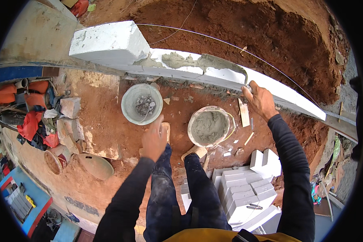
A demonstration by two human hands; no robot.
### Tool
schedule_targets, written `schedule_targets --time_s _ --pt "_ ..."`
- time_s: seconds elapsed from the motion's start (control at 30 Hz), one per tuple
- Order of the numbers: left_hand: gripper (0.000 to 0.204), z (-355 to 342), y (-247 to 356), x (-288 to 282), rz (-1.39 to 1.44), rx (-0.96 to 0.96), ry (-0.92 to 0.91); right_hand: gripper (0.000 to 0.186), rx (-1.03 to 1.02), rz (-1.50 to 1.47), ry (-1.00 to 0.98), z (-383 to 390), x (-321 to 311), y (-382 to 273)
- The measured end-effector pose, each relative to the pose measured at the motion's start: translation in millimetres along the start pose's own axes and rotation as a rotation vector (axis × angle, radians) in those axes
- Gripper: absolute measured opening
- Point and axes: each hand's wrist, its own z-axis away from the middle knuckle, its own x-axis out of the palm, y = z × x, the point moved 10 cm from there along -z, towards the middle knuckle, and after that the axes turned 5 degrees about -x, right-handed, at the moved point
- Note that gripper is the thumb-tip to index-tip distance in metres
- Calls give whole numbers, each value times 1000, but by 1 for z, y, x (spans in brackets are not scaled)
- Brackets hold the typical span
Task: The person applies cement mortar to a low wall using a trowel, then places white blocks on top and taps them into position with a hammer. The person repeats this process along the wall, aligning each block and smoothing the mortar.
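A low wall of white lightweight blocks (284, 89) curves across the far side, with grey mortar (177, 60) spread along part of its top. One more white block (109, 42) sits on the wall's left end. My right hand (260, 99) is closed round the handle of a trowel (226, 63), whose mortar-coloured blade lies against the wall top. Over my foot hangs my left hand (154, 139), smeared by motion, its fingers unclear; nearest to it is a round grey bucket (126, 105) with some rubble inside. A second bucket (190, 128), full of wet mortar, stands before my feet.
White blocks (240, 189) are stacked at lower right. Beyond the wall runs a white string line (226, 41) above a red-earth trench (278, 44). Red bags (30, 125) and clutter lie at left. A wooden strip (243, 113) lies near the mortar bucket.
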Motion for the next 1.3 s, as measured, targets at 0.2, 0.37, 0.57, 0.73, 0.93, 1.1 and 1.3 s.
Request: schedule_targets --time_s 0.2,0.37,0.57,0.73,0.93,1.1,1.3 --pt "59 -204 121 -68 -567 129 48 55 24 -55 10 3 5 0" --pt "44 -224 139 -52 -757 106 -79 51 -29 -102 121 11 -3 1" --pt "37 -237 128 -47 -749 68 21 52 22 -145 100 31 2 21" --pt "25 -231 148 -63 -620 108 105 52 40 -274 99 39 4 31" --pt "40 -191 158 -84 310 83 254 49 -42 -529 -4 38 15 -21" --pt "45 -88 66 -68 592 -146 175 50 39 -1071 -292 32 42 -105" --pt "52 81 -71 -16 307 -427 -205 50 444 -1567 -469 55 80 -204"
